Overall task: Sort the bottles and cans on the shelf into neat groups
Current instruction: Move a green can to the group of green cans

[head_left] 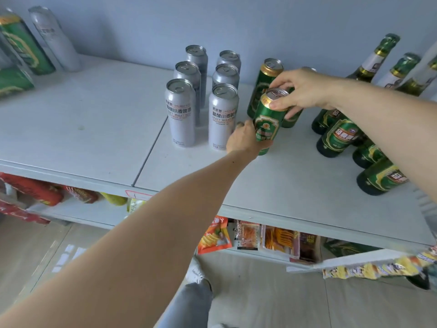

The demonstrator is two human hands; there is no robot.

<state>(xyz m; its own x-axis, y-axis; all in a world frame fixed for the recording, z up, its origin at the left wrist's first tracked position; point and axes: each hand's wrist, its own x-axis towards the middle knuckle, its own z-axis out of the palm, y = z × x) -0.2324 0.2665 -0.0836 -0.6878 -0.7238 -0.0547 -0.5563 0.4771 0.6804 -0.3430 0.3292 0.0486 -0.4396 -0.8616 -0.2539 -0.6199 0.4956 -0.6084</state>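
Shelf [295, 185] first: a pale board running wall to wall, with snack packets [214, 237] on the tier below. On it stand three groups. Six silver cans [201, 95] sit in two tidy rows left of centre; green bottles [340, 136] crowd the right end; between them the green cans are being gathered, one [266, 79] already upright at the back. More cans [28, 43] lean at the far left, blurred. The step in hand looks like placing the front green can [268, 119] into its group. It is tilted slightly and I cannot tell whether its base touches the shelf. The right hand [305, 89] pinches its rim from above, fingers [281, 104] curled on the top edge, while the left hand [243, 140] wraps its lower body from the left side. Next, I'd judge, it must be set upright just in front of the back can, in line with it, without knocking the silver cans alongside.
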